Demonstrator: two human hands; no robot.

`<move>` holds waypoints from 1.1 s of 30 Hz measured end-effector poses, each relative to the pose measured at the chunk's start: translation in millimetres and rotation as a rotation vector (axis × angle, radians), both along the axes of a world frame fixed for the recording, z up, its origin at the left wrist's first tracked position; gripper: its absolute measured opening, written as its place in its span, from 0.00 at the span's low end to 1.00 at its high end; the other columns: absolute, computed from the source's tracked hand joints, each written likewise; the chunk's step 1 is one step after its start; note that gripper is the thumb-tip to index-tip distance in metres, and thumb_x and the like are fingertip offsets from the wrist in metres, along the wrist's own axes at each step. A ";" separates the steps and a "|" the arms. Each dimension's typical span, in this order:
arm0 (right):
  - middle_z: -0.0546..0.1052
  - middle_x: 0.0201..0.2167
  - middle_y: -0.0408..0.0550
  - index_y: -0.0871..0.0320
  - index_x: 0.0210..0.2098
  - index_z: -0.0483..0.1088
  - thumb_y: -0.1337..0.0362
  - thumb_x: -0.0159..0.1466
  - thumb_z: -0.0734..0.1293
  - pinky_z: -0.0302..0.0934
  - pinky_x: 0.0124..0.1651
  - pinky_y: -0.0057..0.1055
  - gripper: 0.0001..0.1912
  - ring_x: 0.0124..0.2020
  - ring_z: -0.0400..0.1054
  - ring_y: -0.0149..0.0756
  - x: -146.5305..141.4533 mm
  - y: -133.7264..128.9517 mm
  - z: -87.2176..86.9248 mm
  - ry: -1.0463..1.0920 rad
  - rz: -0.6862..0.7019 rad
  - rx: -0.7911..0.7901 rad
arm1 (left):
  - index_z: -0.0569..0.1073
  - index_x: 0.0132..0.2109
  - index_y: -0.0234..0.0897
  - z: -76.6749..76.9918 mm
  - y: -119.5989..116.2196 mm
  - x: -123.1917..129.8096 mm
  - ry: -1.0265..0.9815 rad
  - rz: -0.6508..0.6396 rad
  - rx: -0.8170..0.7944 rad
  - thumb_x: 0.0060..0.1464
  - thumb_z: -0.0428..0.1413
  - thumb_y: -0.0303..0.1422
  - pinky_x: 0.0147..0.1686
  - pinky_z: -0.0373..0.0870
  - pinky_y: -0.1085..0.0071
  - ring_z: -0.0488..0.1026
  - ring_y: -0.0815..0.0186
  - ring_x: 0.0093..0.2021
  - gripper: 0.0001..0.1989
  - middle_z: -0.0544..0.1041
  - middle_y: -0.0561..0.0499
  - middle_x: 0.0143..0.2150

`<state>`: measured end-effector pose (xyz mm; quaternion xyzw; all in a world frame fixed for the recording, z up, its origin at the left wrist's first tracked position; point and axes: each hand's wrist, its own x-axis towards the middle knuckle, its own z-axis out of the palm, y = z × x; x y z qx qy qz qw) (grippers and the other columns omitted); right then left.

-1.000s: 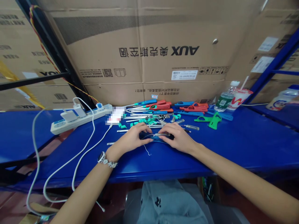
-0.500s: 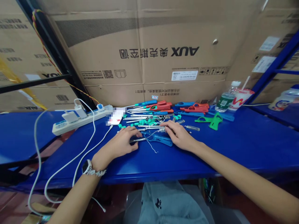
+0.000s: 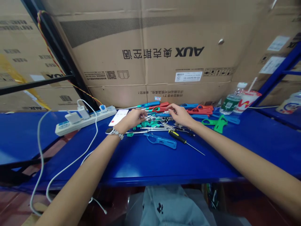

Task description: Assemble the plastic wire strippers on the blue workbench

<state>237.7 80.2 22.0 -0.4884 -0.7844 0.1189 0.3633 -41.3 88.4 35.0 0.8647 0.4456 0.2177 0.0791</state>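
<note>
Surface: blue glossy desk (image 3: 131,163)
Front: flat blue plastic handle (image 3: 164,142), black-and-yellow screwdriver (image 3: 177,137)
Left: long white power strip (image 3: 94,118)
Right: green plastic pieces (image 3: 220,125)

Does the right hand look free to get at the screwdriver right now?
Probably yes: the black-and-yellow screwdriver lies uncovered on the blue table, nearer the person than the right hand.

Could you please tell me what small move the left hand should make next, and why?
I would probably have the left hand pinch one metal rod and ease it out slowly, because its fingers are at the pile, where rods and small green pieces lie crowded together and could scatter.
</note>
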 end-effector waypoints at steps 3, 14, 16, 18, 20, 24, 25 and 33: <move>0.73 0.26 0.45 0.58 0.44 0.73 0.66 0.69 0.59 0.56 0.34 0.34 0.11 0.26 0.64 0.38 0.7 15.0 -7.2 -0.031 -0.008 -0.013 | 0.73 0.41 0.37 -11.4 5.5 7.8 -0.026 0.005 0.005 0.58 0.57 0.27 0.39 0.69 0.65 0.75 0.60 0.38 0.03 0.77 0.47 0.38; 0.76 0.30 0.46 0.57 0.44 0.72 0.66 0.68 0.59 0.58 0.35 0.32 0.11 0.28 0.66 0.36 -2.5 2.9 -16.9 0.082 0.014 0.007 | 0.81 0.38 0.38 -22.7 -12.8 15.9 0.072 -0.152 -0.023 0.57 0.61 0.36 0.43 0.70 0.62 0.73 0.58 0.41 0.07 0.74 0.47 0.38; 0.78 0.34 0.48 0.57 0.43 0.72 0.66 0.68 0.60 0.60 0.38 0.33 0.10 0.31 0.69 0.37 -4.1 3.0 -17.8 0.085 0.017 0.012 | 0.81 0.37 0.38 -24.2 -11.9 18.2 0.074 -0.162 -0.013 0.57 0.60 0.33 0.42 0.69 0.62 0.73 0.58 0.41 0.05 0.75 0.47 0.38; 0.79 0.36 0.49 0.57 0.42 0.73 0.67 0.68 0.60 0.61 0.40 0.33 0.09 0.34 0.71 0.38 -5.4 4.0 -19.4 0.088 0.005 0.017 | 0.80 0.37 0.38 -24.5 -12.3 19.4 0.057 -0.172 0.011 0.59 0.59 0.32 0.42 0.69 0.62 0.73 0.59 0.40 0.05 0.75 0.47 0.38; 0.80 0.37 0.50 0.57 0.42 0.73 0.67 0.68 0.61 0.62 0.42 0.34 0.09 0.36 0.73 0.40 -6.1 6.3 -21.1 0.085 -0.022 0.023 | 0.79 0.38 0.38 -23.6 -14.1 19.2 0.005 -0.185 0.030 0.60 0.57 0.32 0.43 0.69 0.62 0.73 0.60 0.40 0.06 0.76 0.46 0.39; 0.81 0.38 0.50 0.56 0.42 0.73 0.67 0.67 0.62 0.62 0.45 0.38 0.08 0.39 0.74 0.42 -6.2 13.8 -24.2 0.023 -0.088 0.000 | 0.75 0.38 0.37 -17.7 -20.7 16.5 -0.157 -0.178 0.000 0.62 0.55 0.33 0.41 0.70 0.65 0.75 0.62 0.39 0.06 0.79 0.48 0.39; 0.81 0.39 0.51 0.56 0.44 0.73 0.68 0.67 0.62 0.62 0.47 0.40 0.09 0.41 0.73 0.43 -6.1 15.2 -24.9 0.002 -0.099 -0.009 | 0.75 0.38 0.37 -15.7 -22.5 15.9 -0.186 -0.172 -0.027 0.63 0.55 0.34 0.39 0.70 0.66 0.75 0.63 0.38 0.07 0.80 0.48 0.38; 0.73 0.48 0.57 0.55 0.46 0.74 0.67 0.62 0.65 0.58 0.51 0.48 0.13 0.52 0.64 0.53 -4.2 0.9 -21.9 -0.149 -0.059 0.117 | 0.75 0.38 0.37 -12.7 -25.4 13.2 -0.313 -0.100 -0.079 0.62 0.54 0.41 0.35 0.70 0.68 0.76 0.65 0.31 0.12 0.81 0.50 0.30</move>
